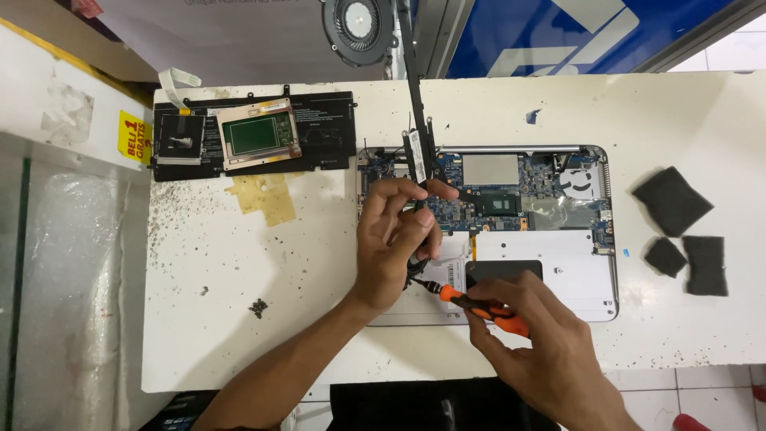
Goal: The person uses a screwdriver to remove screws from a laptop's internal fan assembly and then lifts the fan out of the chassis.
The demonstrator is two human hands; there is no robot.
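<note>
An opened laptop base lies on the white table, its blue circuit board exposed. My left hand pinches a long black strip part that rises from the laptop toward the table's far edge. My right hand grips an orange-handled screwdriver, its tip pointing left at a spot just under my left fingers, over the lower left of the laptop base.
A black battery pack with a touchpad module on it lies at the back left. A round fan sits beyond the table. Three dark foam pads lie at the right. A small pile of screws rests left of my forearm.
</note>
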